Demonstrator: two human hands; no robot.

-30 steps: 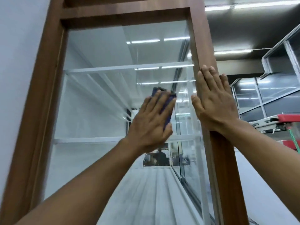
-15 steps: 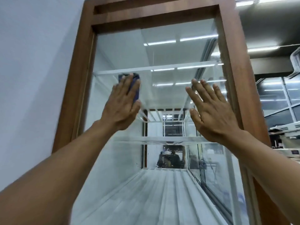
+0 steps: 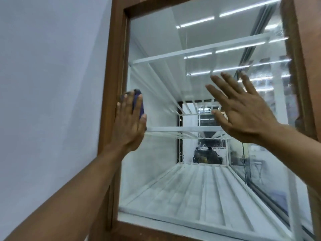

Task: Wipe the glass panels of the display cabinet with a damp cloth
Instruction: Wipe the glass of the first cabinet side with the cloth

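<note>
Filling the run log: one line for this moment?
left hand: presses cloth on glass panel, beside left frame | right hand: open, fingers spread

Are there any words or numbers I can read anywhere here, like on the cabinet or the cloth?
None: no text shows on the dark blue cloth, the wooden frame, the glass panel or the wall.
The dark clutter seen through the far glass is too blurred to read.

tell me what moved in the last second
The left hand slid the cloth leftward across the glass panel to the left frame edge. The right hand came off the right frame post and now spreads over the glass. Unchanged: the cloth stays pressed under the flat left hand.
</note>
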